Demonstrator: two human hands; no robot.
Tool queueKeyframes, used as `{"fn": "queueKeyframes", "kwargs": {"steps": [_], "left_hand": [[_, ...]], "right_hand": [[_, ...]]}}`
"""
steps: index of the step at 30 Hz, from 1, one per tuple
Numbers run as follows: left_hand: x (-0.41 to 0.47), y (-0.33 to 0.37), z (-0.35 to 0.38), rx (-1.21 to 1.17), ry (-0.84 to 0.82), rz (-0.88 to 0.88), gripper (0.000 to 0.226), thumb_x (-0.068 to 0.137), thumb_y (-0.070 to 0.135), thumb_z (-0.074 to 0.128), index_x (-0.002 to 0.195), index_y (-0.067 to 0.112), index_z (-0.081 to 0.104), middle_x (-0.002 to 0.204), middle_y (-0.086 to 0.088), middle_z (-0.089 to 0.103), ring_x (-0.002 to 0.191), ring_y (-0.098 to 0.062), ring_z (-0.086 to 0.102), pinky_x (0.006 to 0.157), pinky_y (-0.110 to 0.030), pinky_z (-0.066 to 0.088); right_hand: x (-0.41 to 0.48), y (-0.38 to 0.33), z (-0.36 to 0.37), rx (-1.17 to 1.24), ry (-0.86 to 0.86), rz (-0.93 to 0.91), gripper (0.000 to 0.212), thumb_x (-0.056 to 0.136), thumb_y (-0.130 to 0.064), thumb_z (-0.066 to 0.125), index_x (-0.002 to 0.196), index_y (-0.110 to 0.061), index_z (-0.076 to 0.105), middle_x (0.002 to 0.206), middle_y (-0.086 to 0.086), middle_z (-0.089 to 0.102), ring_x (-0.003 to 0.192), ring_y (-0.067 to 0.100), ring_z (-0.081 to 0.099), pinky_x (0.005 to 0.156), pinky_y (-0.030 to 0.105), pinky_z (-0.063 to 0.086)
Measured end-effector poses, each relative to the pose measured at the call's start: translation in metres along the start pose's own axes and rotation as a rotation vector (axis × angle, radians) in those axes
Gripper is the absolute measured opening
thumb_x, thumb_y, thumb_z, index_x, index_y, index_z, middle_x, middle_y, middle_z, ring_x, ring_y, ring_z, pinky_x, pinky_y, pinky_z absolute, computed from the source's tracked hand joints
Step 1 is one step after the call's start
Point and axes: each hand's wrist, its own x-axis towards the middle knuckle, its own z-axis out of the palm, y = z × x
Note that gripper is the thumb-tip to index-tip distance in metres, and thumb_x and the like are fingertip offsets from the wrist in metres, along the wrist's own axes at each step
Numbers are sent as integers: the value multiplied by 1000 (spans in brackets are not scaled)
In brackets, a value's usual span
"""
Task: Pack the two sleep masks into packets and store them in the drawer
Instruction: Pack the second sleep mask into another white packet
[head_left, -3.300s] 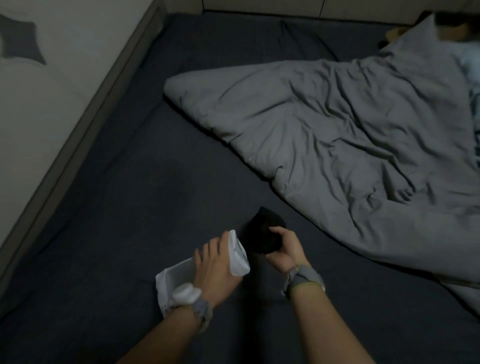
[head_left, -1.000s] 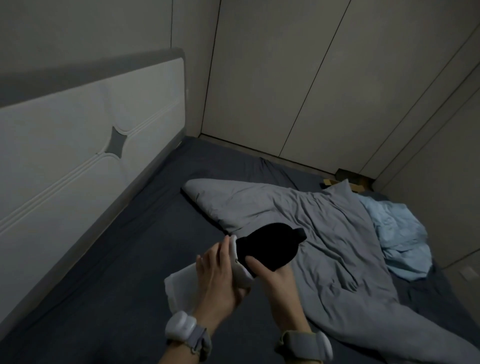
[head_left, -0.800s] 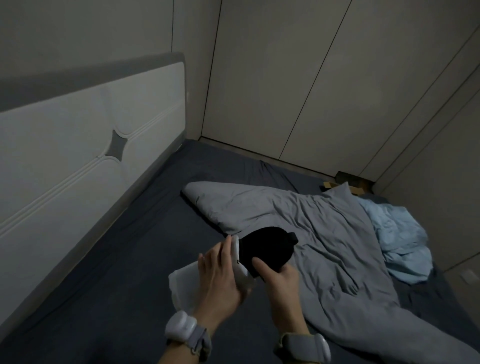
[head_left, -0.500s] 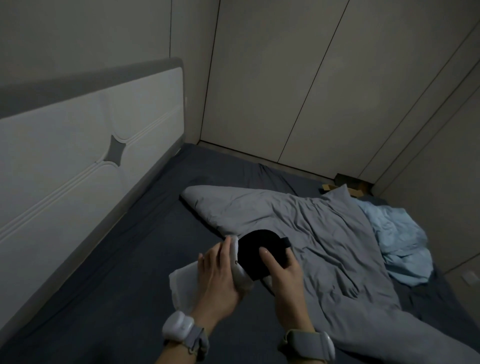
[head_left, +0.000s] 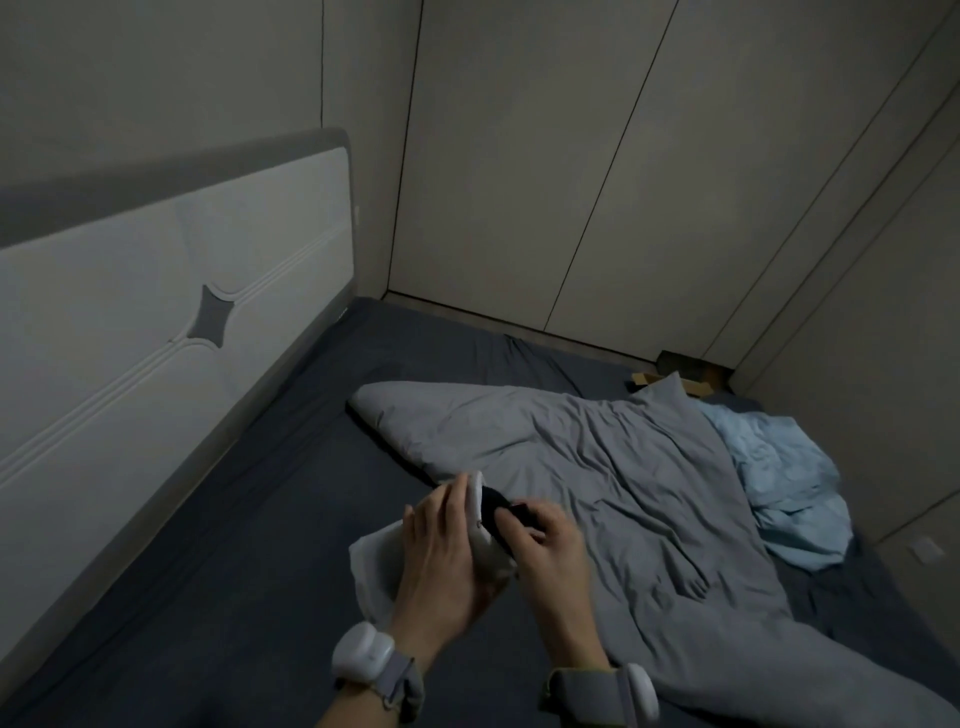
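Note:
My left hand (head_left: 441, 556) grips a white packet (head_left: 376, 564) and holds its mouth facing right. A black sleep mask (head_left: 496, 512) sits mostly inside that mouth, with only a small dark part showing. My right hand (head_left: 550, 545) has its fingers closed on the exposed end of the mask, pressed against the packet opening. Both hands hover above the dark mattress, at the near edge of the grey duvet. A second mask and the drawer are not in view.
A rumpled grey duvet (head_left: 597, 467) covers the right half of the dark blue mattress (head_left: 260, 519). A light blue cloth (head_left: 779, 483) lies at the far right. The padded white headboard (head_left: 156, 322) runs along the left, and plain wall panels (head_left: 519, 182) close the back.
The black mask has gone from sticking well out of the packet to almost fully inside it, pushed in by my right hand. My left hand has kept hold of the packet.

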Motion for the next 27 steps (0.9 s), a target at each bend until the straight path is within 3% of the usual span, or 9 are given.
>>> {"fn": "queueKeyframes", "kwargs": {"steps": [4,9,13,17,19,21,22,25,27], "left_hand": [[7,8,-2,-21,-15,61,104,70,60,50,148,35,-13,145,2,16,135,-22,24,112,-62,24],[10,9,2,-16,-29,52,108,68,64,54,150,27,-6,145,-2,19,135,-22,25,109,-62,28],[7,19,0,-80,-92,93,106,65,62,55,148,35,-6,144,5,15,136,-18,20,116,-58,19],[1,16,8,-75,-129,126,111,66,60,61,150,35,-8,147,4,18,139,-17,23,118,-55,13],[-1,14,9,-71,-137,119,114,67,58,68,149,35,-8,146,4,16,139,-17,21,119,-55,12],[-1,14,8,-74,-133,115,115,68,54,73,148,35,-6,145,7,14,138,-16,20,118,-55,13],[-1,14,7,-78,-123,116,114,67,53,74,148,35,-4,144,8,15,137,-16,20,118,-55,15],[0,14,6,-116,-117,128,113,67,56,72,149,33,-2,145,8,16,137,-16,20,118,-53,18],[0,17,6,-120,-157,163,113,67,55,67,148,37,-10,147,7,14,140,-15,19,119,-50,15]], "right_hand": [[2,-5,-1,-58,-109,37,8,79,-18,73,74,-12,74,77,0,69,69,6,63,64,29,50],[6,-9,-9,-157,42,-2,8,76,-23,76,74,-16,75,76,-2,71,74,8,67,65,23,51],[-1,-15,-11,-233,-115,34,31,79,-8,65,50,-8,57,51,-2,48,48,4,43,48,25,32],[-2,-17,-19,-266,-247,86,40,79,-3,60,46,-17,44,49,-9,36,44,-2,33,44,19,27],[-3,-16,-19,-311,-197,50,30,78,-11,65,52,-22,57,51,-13,48,49,-5,45,47,18,36],[-3,-16,-18,-379,-23,35,6,75,-19,72,73,-24,70,67,-10,66,64,3,61,59,24,49],[-2,-16,-18,-400,43,49,13,73,-20,75,84,-22,68,76,-7,67,71,10,63,65,29,51],[4,-12,-22,-358,-53,181,34,73,-20,78,99,-16,56,84,-7,61,81,15,62,73,35,52],[8,-11,-28,-393,-178,211,18,76,-18,75,89,-10,65,78,1,66,77,16,63,69,37,52]]}}
